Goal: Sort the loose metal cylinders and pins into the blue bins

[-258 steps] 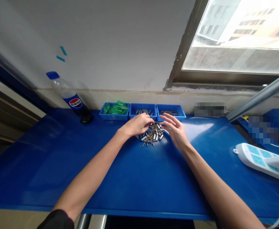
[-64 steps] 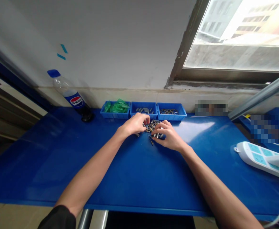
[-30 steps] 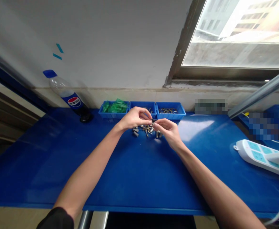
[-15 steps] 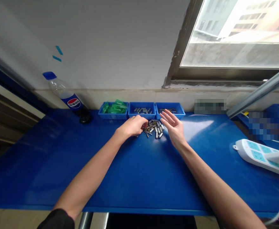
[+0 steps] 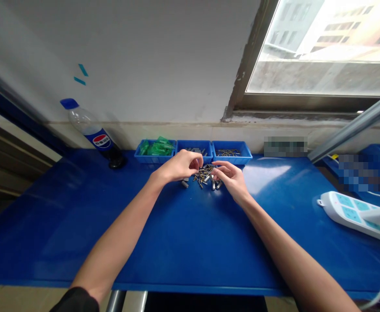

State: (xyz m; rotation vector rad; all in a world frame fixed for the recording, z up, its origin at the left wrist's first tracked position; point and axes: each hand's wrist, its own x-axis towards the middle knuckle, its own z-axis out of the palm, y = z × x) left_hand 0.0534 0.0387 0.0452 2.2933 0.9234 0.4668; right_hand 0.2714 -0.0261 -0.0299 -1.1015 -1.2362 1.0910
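A loose pile of thin brass-and-dark metal pins [image 5: 202, 177] lies on the blue table, with short silver metal pieces [image 5: 213, 184] at its right side and another silver piece [image 5: 185, 183] at its left. My left hand [image 5: 180, 165] hovers at the pile's left edge, fingers bent and thumb apart, with nothing visible between them. At the right edge, my right hand [image 5: 231, 178] has thumb and forefinger closed around what looks like a small silver metal piece; the fingers partly cover it.
Behind the pile stand three blue bins: one with green plastic pieces [image 5: 159, 147], a middle bin [image 5: 194, 143] with silver pieces, partly hidden by my left hand, and one with pins [image 5: 228, 152]. A cola bottle [image 5: 101, 141] stands left; a white power strip [image 5: 349, 212] lies right.
My left hand has lifted slightly off the pile, uncovering a silver piece. My right hand has lowered to the pile, its spread fingers now bent into a pinch.
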